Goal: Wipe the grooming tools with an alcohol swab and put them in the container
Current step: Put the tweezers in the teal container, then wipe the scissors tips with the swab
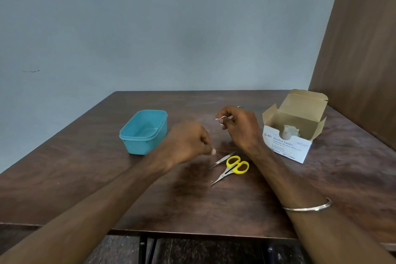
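Observation:
Small scissors with yellow handles [234,167] lie on the brown table, blades pointing toward me. Silver tweezers [222,159] lie just left of them, partly under the handles. My right hand [240,127] hovers above both tools, its fingertips pinched on a small white swab [220,118]. My left hand [188,142] is blurred, fingers curled, just left of the tweezers; I see nothing in it. An empty teal container [144,132] stands to the left of my left hand.
An open white box of alcohol swabs [293,130] stands at the right, flaps up, with swab packets inside. A wooden panel [360,49] rises at the far right. The table's front edge [192,234] lies near me.

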Tool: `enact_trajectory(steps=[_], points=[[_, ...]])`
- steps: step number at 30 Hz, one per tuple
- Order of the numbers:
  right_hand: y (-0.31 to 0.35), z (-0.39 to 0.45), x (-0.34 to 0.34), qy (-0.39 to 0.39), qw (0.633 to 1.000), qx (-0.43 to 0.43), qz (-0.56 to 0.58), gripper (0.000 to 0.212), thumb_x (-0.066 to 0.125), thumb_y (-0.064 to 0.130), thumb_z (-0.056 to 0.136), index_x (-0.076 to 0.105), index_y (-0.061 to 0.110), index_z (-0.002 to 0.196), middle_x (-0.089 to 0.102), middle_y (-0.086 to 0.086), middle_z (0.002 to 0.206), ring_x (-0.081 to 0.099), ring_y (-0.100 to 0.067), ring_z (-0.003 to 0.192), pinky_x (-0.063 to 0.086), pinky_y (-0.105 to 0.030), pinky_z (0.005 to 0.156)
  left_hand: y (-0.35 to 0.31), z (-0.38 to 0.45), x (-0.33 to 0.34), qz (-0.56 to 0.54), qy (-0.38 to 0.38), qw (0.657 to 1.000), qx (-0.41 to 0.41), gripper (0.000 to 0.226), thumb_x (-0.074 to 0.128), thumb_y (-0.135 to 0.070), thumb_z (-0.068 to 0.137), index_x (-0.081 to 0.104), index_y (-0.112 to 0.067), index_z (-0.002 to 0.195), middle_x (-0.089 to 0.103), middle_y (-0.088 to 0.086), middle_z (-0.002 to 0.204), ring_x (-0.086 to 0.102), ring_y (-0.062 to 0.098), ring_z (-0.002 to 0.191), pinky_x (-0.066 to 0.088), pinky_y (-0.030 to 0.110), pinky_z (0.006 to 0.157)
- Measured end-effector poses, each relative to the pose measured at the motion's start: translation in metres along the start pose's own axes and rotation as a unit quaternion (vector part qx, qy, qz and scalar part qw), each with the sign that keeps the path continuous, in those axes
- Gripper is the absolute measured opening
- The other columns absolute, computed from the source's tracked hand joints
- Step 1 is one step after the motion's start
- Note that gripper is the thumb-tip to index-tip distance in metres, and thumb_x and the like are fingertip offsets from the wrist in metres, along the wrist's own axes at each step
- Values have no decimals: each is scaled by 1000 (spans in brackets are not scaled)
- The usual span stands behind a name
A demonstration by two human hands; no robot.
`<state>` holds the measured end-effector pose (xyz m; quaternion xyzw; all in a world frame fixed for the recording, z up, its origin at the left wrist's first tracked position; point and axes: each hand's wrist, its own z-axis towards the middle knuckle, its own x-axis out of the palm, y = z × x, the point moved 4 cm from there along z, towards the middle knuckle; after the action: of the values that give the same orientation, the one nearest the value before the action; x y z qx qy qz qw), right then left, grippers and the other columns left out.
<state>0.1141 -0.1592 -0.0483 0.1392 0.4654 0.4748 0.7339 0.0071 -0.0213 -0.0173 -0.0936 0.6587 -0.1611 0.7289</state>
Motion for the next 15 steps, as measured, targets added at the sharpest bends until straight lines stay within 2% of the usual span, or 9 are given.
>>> enact_trajectory(steps=[1,4,7,9,13,15], points=[[0,0,-1,-2,1000,-1,0,16,67,16,90,72,30,86,71,0,80,69,-16,75,56,-37,75,-2,0,7,-2,17,1000,8,18,78,-39,80,80,-22,84,69,-14,69,61,0,62,47,22,61],[1,-1,-1,-5,1000,-5,0,14,67,15,89,72,28,86,72,0,83,69,-14,71,55,-34,73,-8,0,19,-7,61,998,23,21,78,-41,79,80,-25,92,72,-17,76,63,-1,68,46,19,60],[2,-1,0,-5,1000,1,6,14,67,13,89,73,26,88,71,0,83,69,-9,66,53,-29,71,-12,2,22,-10,75,997,24,20,79,-35,79,80,-24,96,73,-16,83,59,-6,65,34,8,53],[2,-1,0,-4,1000,-1,13,12,68,13,89,73,24,88,72,1,84,69,-9,66,53,-28,71,-13,2,23,-11,79,997,23,17,80,-31,79,80,-22,94,75,-14,87,58,-9,62,36,5,51],[1,-1,0,-6,999,3,50,13,72,12,88,75,21,96,74,4,88,69,-5,65,52,-24,66,-11,6,21,-35,77,996,5,7,79,-17,81,80,-18,88,65,-19,64,54,-16,49,36,1,46],[-1,0,0,-8,997,12,72,15,72,9,87,77,21,96,72,4,83,68,-5,64,54,-28,64,-9,9,18,-9,60,998,-1,5,77,-18,82,80,-18,87,64,-18,63,58,-10,53,37,4,48]])
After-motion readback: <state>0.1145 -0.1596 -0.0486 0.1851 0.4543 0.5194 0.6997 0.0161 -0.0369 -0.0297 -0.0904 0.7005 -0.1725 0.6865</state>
